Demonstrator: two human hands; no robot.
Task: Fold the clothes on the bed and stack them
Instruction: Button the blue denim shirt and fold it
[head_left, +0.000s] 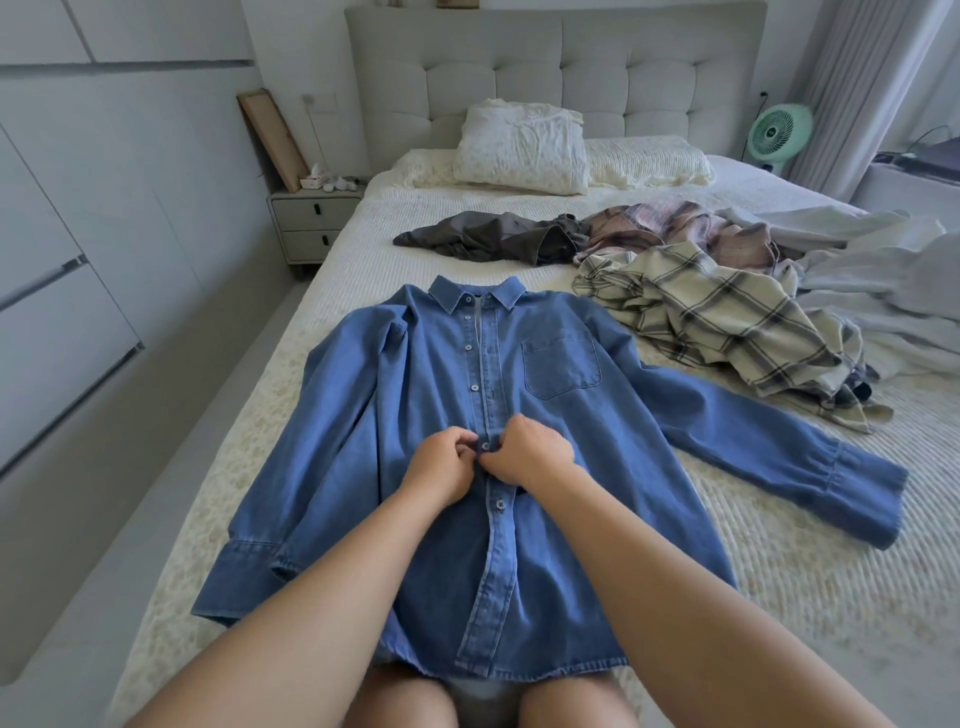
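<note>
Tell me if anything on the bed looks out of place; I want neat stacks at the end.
Nothing is damaged or spilled. The denim shirt lies flat, both hands pinching its placket at a button. Behind it, the grey garment, the pink plaid shirt and the cream plaid shirt lie crumpled and unfolded, the plaid ones overlapping.

A tufted grey headboard (561, 73) is set against the pale wall. A nightstand (311, 223) is placed left of the bed (291, 291); white wardrobes (78, 234) and a green fan (779, 130) are seen.
</note>
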